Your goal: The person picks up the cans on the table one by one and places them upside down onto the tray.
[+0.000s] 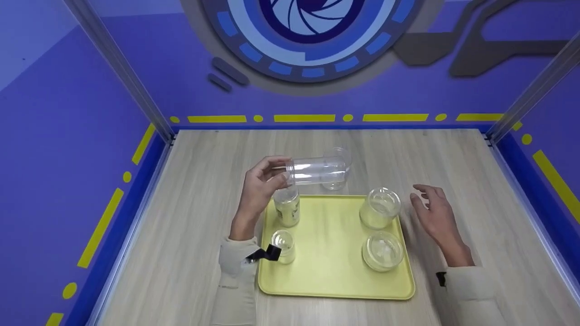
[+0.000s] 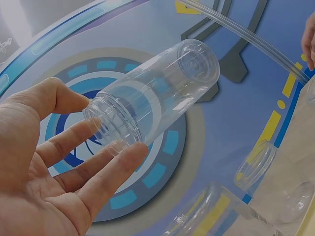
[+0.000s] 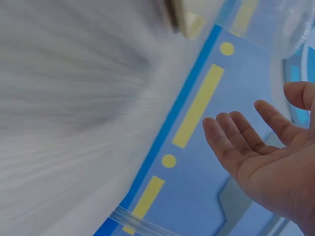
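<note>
My left hand (image 1: 260, 188) grips a clear plastic jar (image 1: 316, 171) by its threaded neck, thumb on one side and fingers on the other. The jar lies sideways in the air above the tray's far edge, its base pointing right. In the left wrist view the jar (image 2: 162, 88) looks see-through, with nothing visible inside. My right hand (image 1: 436, 215) hovers right of the yellow tray (image 1: 328, 276), its fingers loosely bent around nothing. Nearest to it on the tray stands a wide clear jar (image 1: 379, 210).
Another clear container (image 1: 335, 153) stands beyond the tray, partly hidden behind the held jar. On the tray's left are a clear jar with dark markings (image 1: 288, 213) and a small clear jar (image 1: 284, 251). A low, round clear jar (image 1: 383, 252) sits at front right. Blue walls (image 1: 136, 54) enclose the table.
</note>
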`<control>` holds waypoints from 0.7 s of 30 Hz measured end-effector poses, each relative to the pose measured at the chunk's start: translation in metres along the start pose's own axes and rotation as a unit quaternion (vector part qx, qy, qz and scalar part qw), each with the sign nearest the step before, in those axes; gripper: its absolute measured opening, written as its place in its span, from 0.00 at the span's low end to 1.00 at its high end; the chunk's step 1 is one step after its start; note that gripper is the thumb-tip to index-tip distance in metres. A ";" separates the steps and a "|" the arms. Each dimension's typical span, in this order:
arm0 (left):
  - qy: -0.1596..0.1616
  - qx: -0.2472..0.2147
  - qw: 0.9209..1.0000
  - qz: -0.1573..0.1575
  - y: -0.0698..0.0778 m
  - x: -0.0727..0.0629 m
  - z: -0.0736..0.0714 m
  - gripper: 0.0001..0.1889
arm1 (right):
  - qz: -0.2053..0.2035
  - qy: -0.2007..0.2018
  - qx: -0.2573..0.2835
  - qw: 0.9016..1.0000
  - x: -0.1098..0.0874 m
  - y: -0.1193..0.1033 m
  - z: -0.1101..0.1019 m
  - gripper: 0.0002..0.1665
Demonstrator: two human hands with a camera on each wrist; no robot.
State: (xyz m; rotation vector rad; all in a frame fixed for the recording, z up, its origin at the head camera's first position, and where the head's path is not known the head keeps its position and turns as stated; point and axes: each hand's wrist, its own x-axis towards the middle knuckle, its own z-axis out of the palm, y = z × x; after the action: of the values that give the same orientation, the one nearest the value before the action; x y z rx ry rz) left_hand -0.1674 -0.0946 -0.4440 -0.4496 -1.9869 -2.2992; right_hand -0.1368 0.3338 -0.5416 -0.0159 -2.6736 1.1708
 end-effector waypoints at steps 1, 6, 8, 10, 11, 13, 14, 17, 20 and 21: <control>0.000 0.001 1.000 0.001 0.000 0.000 0.000 0.20 | 0.001 0.002 0.004 1.000 0.000 -0.003 -0.001 0.27; -0.004 0.007 1.000 0.001 -0.001 -0.003 0.003 0.20 | -0.004 0.017 0.019 1.000 -0.003 -0.018 -0.006 0.27; -0.005 0.008 1.000 -0.001 -0.003 -0.004 0.004 0.20 | -0.014 0.026 0.026 0.999 -0.005 -0.025 -0.009 0.26; -0.008 0.007 1.000 -0.003 -0.004 -0.005 0.005 0.20 | -0.025 0.037 0.034 0.998 -0.006 -0.033 -0.011 0.25; -0.008 0.006 1.000 -0.004 -0.004 -0.005 0.005 0.20 | -0.033 0.043 0.039 0.998 -0.007 -0.037 -0.011 0.24; -0.009 0.005 1.000 -0.004 -0.004 -0.006 0.006 0.20 | -0.049 0.050 0.049 0.996 -0.007 -0.046 -0.012 0.23; -0.010 0.004 1.000 -0.004 -0.004 -0.006 0.006 0.20 | -0.056 0.054 0.054 0.996 -0.007 -0.050 -0.012 0.22; -0.010 0.010 1.000 -0.002 -0.002 -0.006 0.006 0.20 | -0.073 0.061 0.069 0.993 -0.008 -0.064 -0.011 0.22; -0.009 0.016 1.000 0.000 -0.001 -0.007 0.007 0.20 | -0.083 0.065 0.094 0.990 -0.009 -0.076 -0.010 0.22; -0.009 0.016 1.000 0.001 -0.001 -0.007 0.007 0.20 | -0.085 0.066 0.104 0.989 -0.009 -0.080 -0.010 0.22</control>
State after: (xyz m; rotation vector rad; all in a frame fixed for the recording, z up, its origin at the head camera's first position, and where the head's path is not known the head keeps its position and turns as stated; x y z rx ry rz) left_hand -0.1594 -0.0885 -0.4456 -0.4721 -2.0263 -2.2668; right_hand -0.1199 0.2853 -0.4786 0.1602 -2.3756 1.3373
